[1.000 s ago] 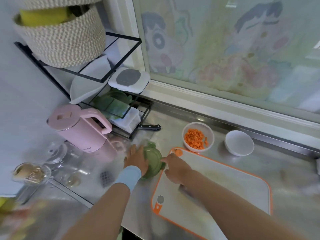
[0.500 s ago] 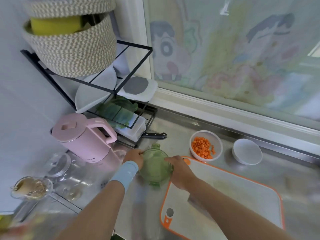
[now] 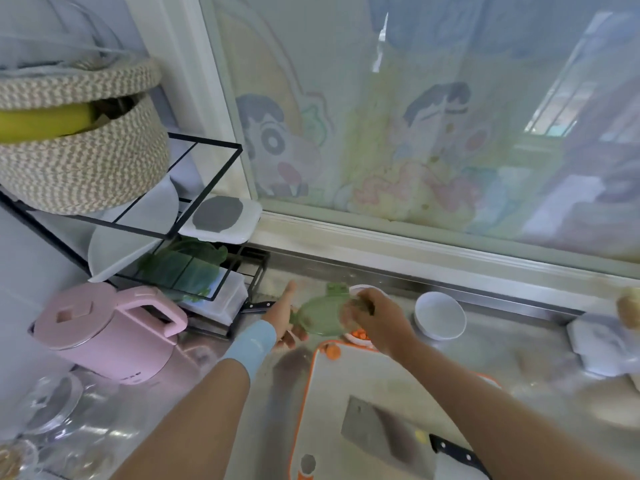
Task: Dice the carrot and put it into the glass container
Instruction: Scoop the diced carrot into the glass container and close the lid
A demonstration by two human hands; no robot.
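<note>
carrot end [image 3: 333, 351] sits at the far left corner of the cutting board [image 3: 346, 403], low in the centre of the frame. nearer on that board a cleaver [image 3: 381, 436] lies flat. just beyond the board, orange carrot dice [image 3: 360, 336] show in the glass container [image 3: 360, 289], mostly hidden beneath the right hand [image 3: 377, 317] and a green lid [image 3: 322, 315]. both hands hold the lid over the container. the right fingers curl round its right edge. the left hand [image 3: 284, 318], wearing a blue wristband [image 3: 254, 341], pinches its left tab, though blur hides how far those fingers bend. i cannot tell whether lid and container touch. right of them a white bowl [image 3: 440, 315] stands on the steel tabletop [image 3: 502, 358]. at left stands a pink kettle [image 3: 104, 334], and behind it a black rack [image 3: 207, 188] with a woven basket [image 3: 76, 150] on top. farthest is a window [image 3: 415, 133] with cartoon film.
</note>
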